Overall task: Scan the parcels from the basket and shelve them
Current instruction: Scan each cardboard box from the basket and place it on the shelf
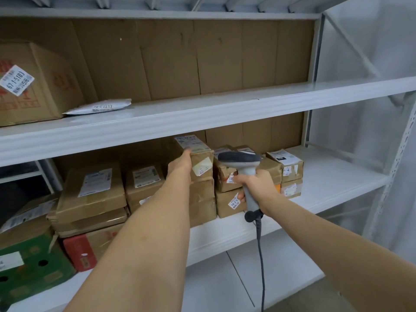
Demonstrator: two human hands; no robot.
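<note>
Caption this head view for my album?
Left hand shelves a brown cardboard parcel; right hand grips a grey handheld scanner.
</note>
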